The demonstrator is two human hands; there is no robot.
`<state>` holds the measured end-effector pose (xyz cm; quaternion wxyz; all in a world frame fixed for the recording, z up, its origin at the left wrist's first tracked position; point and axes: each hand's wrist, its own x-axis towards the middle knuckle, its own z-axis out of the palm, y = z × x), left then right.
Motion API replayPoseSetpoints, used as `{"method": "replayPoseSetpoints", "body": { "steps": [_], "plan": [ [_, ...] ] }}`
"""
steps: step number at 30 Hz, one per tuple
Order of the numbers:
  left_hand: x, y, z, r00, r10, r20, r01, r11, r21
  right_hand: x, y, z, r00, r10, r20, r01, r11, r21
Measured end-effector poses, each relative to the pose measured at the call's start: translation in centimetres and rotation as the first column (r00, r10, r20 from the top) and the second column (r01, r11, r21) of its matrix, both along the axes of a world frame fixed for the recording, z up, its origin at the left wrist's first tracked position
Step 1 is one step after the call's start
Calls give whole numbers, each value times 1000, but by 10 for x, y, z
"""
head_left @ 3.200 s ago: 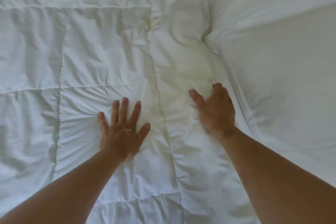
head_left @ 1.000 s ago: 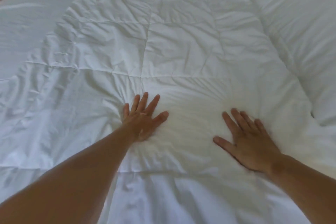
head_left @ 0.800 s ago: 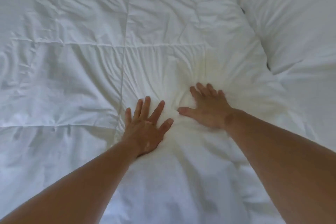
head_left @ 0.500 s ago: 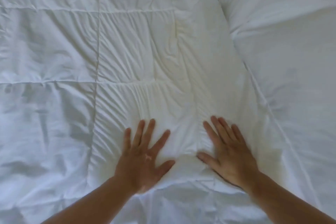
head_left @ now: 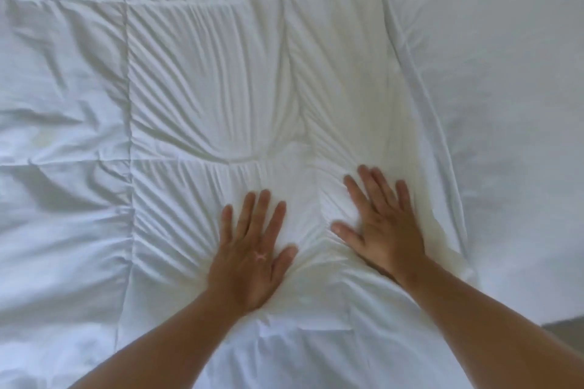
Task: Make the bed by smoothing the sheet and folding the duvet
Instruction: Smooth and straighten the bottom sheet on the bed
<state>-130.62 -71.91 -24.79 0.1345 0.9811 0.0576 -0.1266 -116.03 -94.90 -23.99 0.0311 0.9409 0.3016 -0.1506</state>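
Duvet lies under my left hand and right hand, both flat, gripping nothing; I'm smoothing, and folding should need an edge.

Small grey-brown floor patch in lower right corner of view, blurred, details unclear

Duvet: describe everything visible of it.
The duvet is white, soft quilted cloth, stitched into panels, lying flat and filling most of the view. Fine creases fan out from where the left hand and the right hand press on it, palms down, fingers spread. Its right edge runs along smoother white bedding. A faint yellowish tinge shows near the right hand.
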Motion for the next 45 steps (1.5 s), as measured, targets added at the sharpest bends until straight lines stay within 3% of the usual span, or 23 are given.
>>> {"method": "replayPoseSetpoints", "body": {
  "steps": [4, 7, 8, 10, 12, 17, 21, 23, 26, 28, 32, 35, 36, 40, 42, 45],
  "plan": [
    [-66, -47, 21, 995, -77, -65, 73, 996, -55, -33, -48, 19, 999, -44, -30, 42, 998, -48],
    [-51, -48, 34, 999, -36, -13, 36, 999, -39, -45, -26, 44, 973, -230, 19, 230, 973, -2],
    [-43, -49, 35, 1000, -13, -6, 13, 999, -34, -56, -15, 49, 976, -216, 21, 215, 975, 62],
    [-39, -56, 30, 998, -17, -64, 17, 1000, -1, -94, -13, 43, 1000, 4, -14, -2, 989, 150],
    [-49, -59, 20, 988, -87, -125, 90, 996, 19, -122, -43, 30, 980, 177, -94, -167, 981, 99],
    [-93, -7, 16, 967, -233, -103, 240, 968, 69, -114, -69, 18, 983, 142, -116, -150, 986, -70],
    [-148, 54, 27, 985, -138, -101, 147, 985, 86, -126, -55, 27, 991, 63, -120, -73, 994, -84],
    [-181, 86, 33, 991, -60, -123, 72, 993, 91, -134, -40, 38, 991, -65, -120, 57, 996, -67],
    [-244, 159, 45, 974, 123, -191, -100, 987, 122, -158, 12, 45, 970, -235, -59, 236, 972, 19],
    [-295, 213, 52, 930, 258, -261, -221, 962, 162, -186, 61, 43, 976, -208, -67, 214, 971, 103],
    [-397, 322, 61, 707, 632, -317, -601, 773, 201, -270, 210, 39, 991, 74, -114, -44, 968, 245],
    [-439, 362, 68, 684, 679, -267, -672, 729, 133, -328, 335, 38, 944, 301, -134, -244, 913, 328],
    [-445, 369, 70, 639, 730, -244, -740, 669, 63, -343, 374, 39, 921, 368, -132, -302, 884, 356],
    [-465, 385, 60, 221, 942, -253, -967, 177, -184, -388, 513, 49, 793, 598, -117, -512, 758, 403],
    [-474, 387, 52, 179, 935, -305, -959, 97, -265, -399, 571, 54, 667, 742, -71, -677, 642, 360],
    [-484, 398, 43, 255, 871, -420, -946, 134, -295, -409, 641, 64, 407, 904, -131, -900, 422, 109]
  ]
}}
